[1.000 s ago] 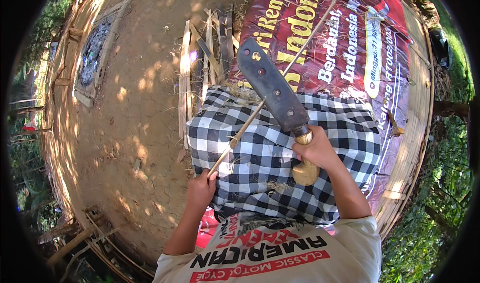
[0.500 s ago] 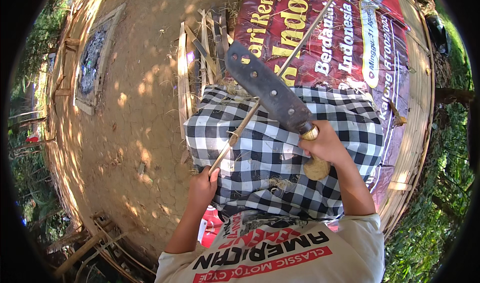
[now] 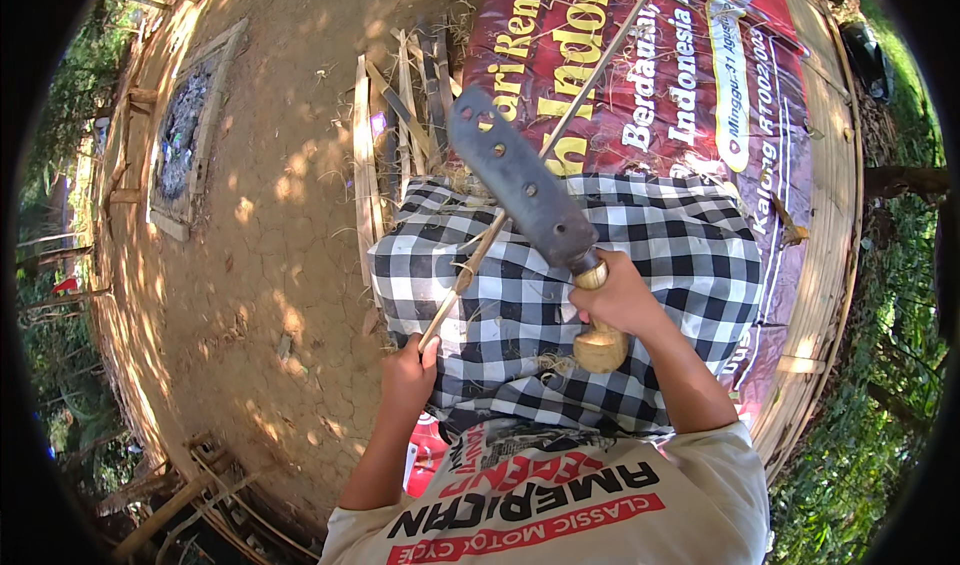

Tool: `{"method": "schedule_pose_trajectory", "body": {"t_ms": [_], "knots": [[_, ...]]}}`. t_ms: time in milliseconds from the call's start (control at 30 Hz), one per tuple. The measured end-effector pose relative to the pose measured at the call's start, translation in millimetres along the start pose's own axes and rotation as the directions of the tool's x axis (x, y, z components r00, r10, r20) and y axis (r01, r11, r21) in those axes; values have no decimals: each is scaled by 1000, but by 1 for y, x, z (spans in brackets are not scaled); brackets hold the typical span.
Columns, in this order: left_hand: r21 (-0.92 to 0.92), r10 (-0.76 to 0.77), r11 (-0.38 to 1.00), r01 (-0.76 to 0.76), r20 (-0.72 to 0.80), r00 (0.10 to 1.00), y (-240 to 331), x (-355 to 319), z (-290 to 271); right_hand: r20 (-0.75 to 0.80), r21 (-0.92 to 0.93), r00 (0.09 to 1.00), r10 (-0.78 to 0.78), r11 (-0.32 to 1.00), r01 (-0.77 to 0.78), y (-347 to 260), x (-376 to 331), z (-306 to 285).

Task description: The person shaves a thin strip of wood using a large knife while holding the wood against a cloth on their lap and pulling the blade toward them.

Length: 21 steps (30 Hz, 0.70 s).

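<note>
My left hand (image 3: 408,370) is closed round the near end of a long, thin bamboo strip (image 3: 456,292). From there the strip slants up and away to the right, across my lap and over the banner. In my right hand (image 3: 622,295) is the wooden handle of a machete (image 3: 515,180), a broad dark blade with several holes along it. The blade points up and to the left and crosses above the strip, covering a short part of it; whether they touch I cannot tell. A black-and-white checked cloth (image 3: 660,255) with pale shavings on it covers my lap.
Split bamboo pieces (image 3: 364,165) lie on the ground beside the cloth. A dark red printed banner (image 3: 620,85) spreads in front, over a bamboo-slat platform (image 3: 815,235). At far left, a framed pit (image 3: 185,125) with grey ash sits in the dirt ground (image 3: 260,265).
My right hand and the machete have shifted a little left and toward me along the strip. The strip's far end has swung slightly left, while my left hand keeps nearly the same place.
</note>
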<state>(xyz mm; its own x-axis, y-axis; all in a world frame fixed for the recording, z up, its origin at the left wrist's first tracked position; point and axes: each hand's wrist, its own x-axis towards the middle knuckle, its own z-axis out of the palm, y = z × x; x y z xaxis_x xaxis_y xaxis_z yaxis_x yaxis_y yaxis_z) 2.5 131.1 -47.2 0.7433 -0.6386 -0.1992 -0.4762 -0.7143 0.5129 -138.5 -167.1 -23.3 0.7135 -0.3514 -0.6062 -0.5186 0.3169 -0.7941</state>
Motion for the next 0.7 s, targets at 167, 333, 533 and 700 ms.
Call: {"method": "schedule_pose_trajectory", "body": {"t_ms": [167,333,533,700], "knots": [[24,-6,1000,6,-5,1000,-7,-3,0,111,-341,993,-38,937,74,-8,-4,-5],[-4,-21,1000,21,-22,1000,-4,-4,6,16,43,999,36,998,-37,1,-3,3],[24,40,999,-40,-17,999,-12,-3,3,148,-341,987,67,940,-12,-6,-16,7],[-63,25,998,-28,-42,999,-6,-1,5,-49,-81,998,-30,996,26,8,-11,19]]}}
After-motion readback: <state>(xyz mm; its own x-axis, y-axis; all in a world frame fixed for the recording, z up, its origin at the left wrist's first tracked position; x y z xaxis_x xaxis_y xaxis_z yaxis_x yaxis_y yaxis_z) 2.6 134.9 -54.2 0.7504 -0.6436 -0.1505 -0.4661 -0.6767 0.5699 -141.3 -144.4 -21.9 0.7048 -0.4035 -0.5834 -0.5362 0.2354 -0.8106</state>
